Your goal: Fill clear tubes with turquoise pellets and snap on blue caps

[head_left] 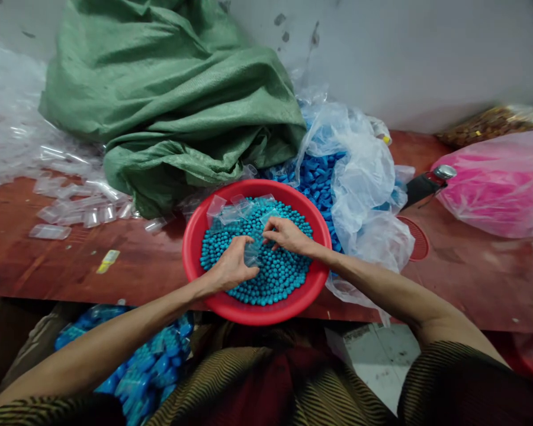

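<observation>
A red basin [190, 242] at the table's front edge holds many small turquoise balls [266, 290]. Over the basin, my left hand [231, 265] curves its thumb and fingers around a clear plastic container [251, 254]. Facing it, my right hand [286, 235] hovers just above the balls, fingertips drawn together; whatever they pinch, if anything, is too small to make out. Several more clear containers [235, 211] rest on the balls toward the far side of the basin.
A large green sack [182, 100] slumps behind the basin. Clear containers [89, 201] pile at left. Blue pieces [320, 177] spill from a clear bag [364, 177] at right, near a dark bottle-like object [420, 188] and a pink-filled bag [501, 183]. Filled blue packs [151, 367] lie below the table.
</observation>
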Demonstrator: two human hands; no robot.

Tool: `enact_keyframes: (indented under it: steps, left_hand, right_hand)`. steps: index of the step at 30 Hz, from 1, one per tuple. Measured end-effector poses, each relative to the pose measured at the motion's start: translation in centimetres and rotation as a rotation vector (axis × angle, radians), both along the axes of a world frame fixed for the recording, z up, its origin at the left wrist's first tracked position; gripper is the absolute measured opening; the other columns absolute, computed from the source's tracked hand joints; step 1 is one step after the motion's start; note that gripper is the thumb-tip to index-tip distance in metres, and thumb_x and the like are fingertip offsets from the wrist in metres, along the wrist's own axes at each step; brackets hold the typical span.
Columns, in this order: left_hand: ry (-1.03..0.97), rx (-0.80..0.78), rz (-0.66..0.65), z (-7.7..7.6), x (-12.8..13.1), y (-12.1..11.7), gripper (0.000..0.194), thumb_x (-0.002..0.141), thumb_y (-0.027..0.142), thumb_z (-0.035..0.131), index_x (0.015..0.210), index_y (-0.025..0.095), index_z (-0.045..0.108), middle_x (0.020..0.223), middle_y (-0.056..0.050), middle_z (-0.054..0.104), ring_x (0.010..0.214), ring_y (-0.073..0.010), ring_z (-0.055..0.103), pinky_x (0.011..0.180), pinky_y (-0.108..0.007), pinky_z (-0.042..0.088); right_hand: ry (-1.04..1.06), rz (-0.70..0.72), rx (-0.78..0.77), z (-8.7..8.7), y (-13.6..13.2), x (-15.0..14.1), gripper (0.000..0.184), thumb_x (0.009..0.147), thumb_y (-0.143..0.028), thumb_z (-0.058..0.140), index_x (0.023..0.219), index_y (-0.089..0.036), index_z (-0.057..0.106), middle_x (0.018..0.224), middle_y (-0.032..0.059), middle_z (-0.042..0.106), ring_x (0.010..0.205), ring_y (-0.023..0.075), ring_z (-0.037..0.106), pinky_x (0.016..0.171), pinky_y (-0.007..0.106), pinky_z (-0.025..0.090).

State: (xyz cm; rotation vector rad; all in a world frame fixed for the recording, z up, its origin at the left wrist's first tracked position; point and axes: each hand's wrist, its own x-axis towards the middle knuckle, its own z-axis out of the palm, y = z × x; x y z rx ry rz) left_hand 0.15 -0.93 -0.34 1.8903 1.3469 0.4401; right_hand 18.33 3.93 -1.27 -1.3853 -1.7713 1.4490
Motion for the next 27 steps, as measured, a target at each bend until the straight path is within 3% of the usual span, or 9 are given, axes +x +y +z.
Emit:
enact_keyframes:
  steps: [4,8,10,14,17,19,23,27]
  left_hand:
    - [0.026,-0.045,-0.113,-0.3,0.1,0.5,0.050,0.061,0.025,0.059,0.107,0.016,0.042,0.105,-0.008,0.051,0.093,-0.0224,0.055,0.083,-0.038,0.048]
    - [0.094,-0.148,-0.162,-0.3,-0.1,0.7,0.057,0.062,0.024,0.059,0.115,0.015,0.038,0.094,-0.005,0.053,0.082,-0.0201,0.056,0.074,-0.036,0.049]
    - [0.084,-0.148,-0.158,-0.5,-0.2,0.7,0.066,0.061,0.025,0.061,0.121,0.012,0.035,0.102,-0.009,0.054,0.090,-0.0224,0.056,0.079,-0.037,0.049]
    - [0.114,-0.085,-0.181,-1.3,0.0,0.6,0.093,0.057,0.023,0.065,0.137,0.011,0.020,0.131,-0.017,0.044,0.117,-0.0299,0.048,0.099,-0.044,0.041]
    - [0.253,-0.055,-0.245,-1.4,0.6,0.4,0.086,0.058,0.016,0.061,0.136,0.010,0.027,0.129,-0.018,0.048,0.120,-0.0333,0.046,0.102,-0.047,0.036]
    - [0.328,-0.046,-0.253,-1.1,1.0,0.2,0.077,0.059,0.014,0.057,0.132,0.009,0.034,0.125,-0.019,0.051,0.118,-0.0335,0.048,0.099,-0.046,0.039]
    - [0.464,-0.061,-0.186,0.0,0.8,0.1,0.068,0.059,0.016,0.057,0.124,0.011,0.040,0.121,-0.019,0.053,0.111,-0.0344,0.053,0.089,-0.042,0.044]
    - [0.597,-0.177,-0.089,0.4,0.6,0.6,0.061,0.057,0.023,0.061,0.115,0.013,0.044,0.112,-0.017,0.058,0.100,-0.0335,0.059,0.077,-0.037,0.046]
  right_hand:
    - [-0.115,0.046,-0.050,-0.4,-0.8,-0.9,0.009,0.074,-0.010,0.053,0.069,-0.018,0.052,0.065,-0.0022,0.058,0.050,0.0094,0.052,0.047,0.021,0.041]
    - [-0.276,0.133,0.207,-0.2,-1.2,-0.6,0.012,0.073,-0.005,0.055,0.066,-0.015,0.055,0.064,-0.0021,0.056,0.059,0.0093,0.050,0.059,0.022,0.038]
    - [-0.336,0.198,0.290,-0.2,-1.2,-0.4,0.012,0.074,-0.005,0.056,0.068,-0.015,0.059,0.068,-0.0009,0.058,0.065,0.0102,0.050,0.063,0.022,0.037]
    - [-0.437,0.349,0.310,-0.5,-1.4,-0.2,0.015,0.078,-0.007,0.052,0.077,-0.015,0.065,0.076,0.0025,0.064,0.073,0.0135,0.055,0.069,0.024,0.038]
    - [-0.530,0.391,0.348,-0.2,-1.6,-0.1,0.017,0.083,-0.011,0.049,0.080,-0.015,0.065,0.083,0.0056,0.066,0.080,0.0160,0.057,0.073,0.026,0.040]
    - [-0.576,0.329,0.381,0.2,-1.7,0.4,0.019,0.087,-0.014,0.045,0.083,-0.015,0.064,0.087,0.0078,0.065,0.082,0.0169,0.057,0.076,0.027,0.041]
    - [-0.599,0.061,0.487,0.4,-1.0,2.0,0.023,0.090,-0.016,0.037,0.090,-0.012,0.059,0.098,0.0132,0.061,0.094,0.0208,0.053,0.088,0.033,0.040]
    - [-0.451,-0.191,0.333,-0.2,0.9,2.5,0.021,0.089,-0.015,0.037,0.092,-0.012,0.057,0.102,0.0147,0.059,0.100,0.0219,0.051,0.096,0.036,0.037]
